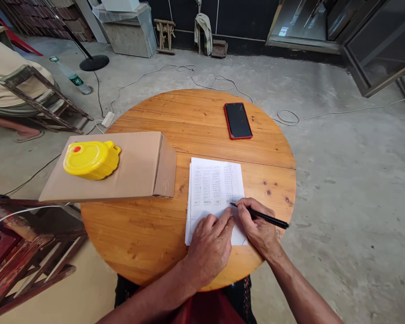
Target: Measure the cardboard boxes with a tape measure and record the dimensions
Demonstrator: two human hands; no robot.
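Note:
A small stack of white paper (212, 184) lies on the round wooden table, its top sheet covered with columns of handwritten figures. My right hand (260, 227) is closed round a black pen (272, 219), whose tip meets the sheet near the lowest written row. Pressed on the lower part of the paper is my left hand (213, 240), open, with its index finger stretched toward the pen tip. It holds nothing, and its thumb side lies close to my right hand. The lower lines of the sheet are partly hidden beneath my hands.
On the round table (148, 243), a cardboard box (135, 180) overhangs the left edge, with a yellow tape-measure-like case (92, 159) on top. A red-edged phone (238, 120) lies at the back. Cables (288, 118) run over the floor; a seated person (16, 76) is at left.

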